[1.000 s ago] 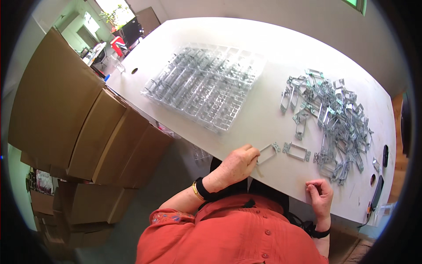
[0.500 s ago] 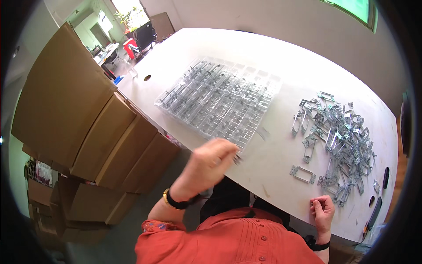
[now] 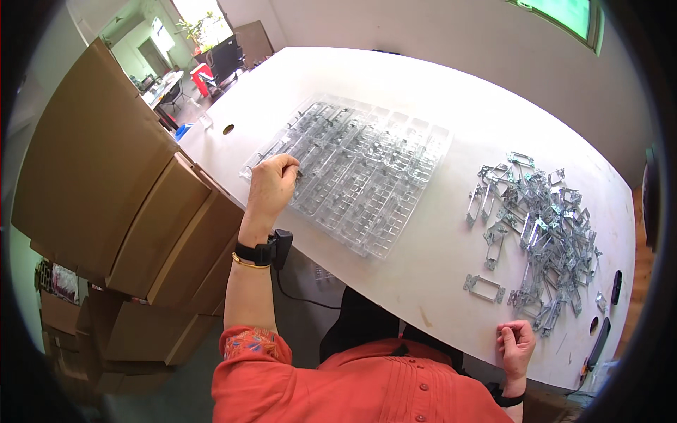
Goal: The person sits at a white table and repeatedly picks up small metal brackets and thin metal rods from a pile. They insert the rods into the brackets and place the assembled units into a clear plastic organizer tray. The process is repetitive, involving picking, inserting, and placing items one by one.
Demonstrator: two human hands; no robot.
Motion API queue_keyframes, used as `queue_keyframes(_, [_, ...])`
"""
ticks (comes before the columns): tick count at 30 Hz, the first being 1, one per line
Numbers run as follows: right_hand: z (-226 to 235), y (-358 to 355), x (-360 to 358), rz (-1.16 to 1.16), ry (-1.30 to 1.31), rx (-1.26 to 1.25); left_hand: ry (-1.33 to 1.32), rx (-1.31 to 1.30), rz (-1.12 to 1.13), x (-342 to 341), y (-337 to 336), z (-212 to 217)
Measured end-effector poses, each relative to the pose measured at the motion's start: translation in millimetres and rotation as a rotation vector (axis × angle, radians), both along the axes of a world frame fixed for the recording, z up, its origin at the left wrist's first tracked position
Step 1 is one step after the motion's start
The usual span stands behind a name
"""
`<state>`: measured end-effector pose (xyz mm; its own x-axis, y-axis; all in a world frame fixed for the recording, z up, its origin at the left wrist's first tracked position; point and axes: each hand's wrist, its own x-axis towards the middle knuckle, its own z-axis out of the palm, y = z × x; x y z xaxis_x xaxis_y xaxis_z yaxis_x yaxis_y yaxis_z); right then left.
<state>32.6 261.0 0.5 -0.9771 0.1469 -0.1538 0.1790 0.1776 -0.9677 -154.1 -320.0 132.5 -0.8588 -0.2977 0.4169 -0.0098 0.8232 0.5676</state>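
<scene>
Far left, stacked brown cardboard boxes [image 3: 106, 190] crowd the edge of the white table [image 3: 437, 92], and just past them the left hand [image 3: 271, 185] is down at the near-left corner of the clear plastic compartment tray [image 3: 352, 169], fingers curled together and pinched over a small metal bracket [image 3: 299, 173] that sits right at the tray's edge; only a sliver of it shows past the fingertips, so I cannot tell whether it is already seated in a slot. A black wrist device [image 3: 271, 248] and a thin gold bangle ride that forearm. The tray looks thin, light and flexible, likely to flex or skate on the smooth tabletop if pushed, so steadying it by its rim seems wise. Across the table's middle, one flat rectangular bracket [image 3: 484, 287] lies alone, near the front edge. Beyond it spreads the loose heap of stamped metal brackets [image 3: 539, 229], stiff, light individually, with thin edges that probably tangle and catch; pinching one by its long side rails looks the safest hold. Far right, the right hand [image 3: 517, 343] rests at the table's front edge, closed in a loose fist, apparently holding nothing.
</scene>
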Motion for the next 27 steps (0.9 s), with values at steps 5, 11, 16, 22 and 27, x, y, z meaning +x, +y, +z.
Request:
queue_keyframes(5, [0,0,0,-0.004,-0.009,0.0,0.02,-0.051,-0.055,-20,-9,-20])
queue_keyframes(11, [1,-2,-1,-0.016,-0.009,-0.002,-0.007,-0.099,-0.051,-28,-18,-30])
queue_keyframes(16, [2,-1,0,-0.021,-0.016,0.003,-0.077,-0.075,-0.039,-24,-11,-23])
queue_keyframes(22, [0,-2,-1,-0.026,-0.018,-0.011,-0.044,-0.089,-0.045,-21,-13,-28])
queue_keyframes(27, [3,-3,-3,-0.031,-0.023,-0.01,-0.02,-0.121,-0.041,-27,-14,-39])
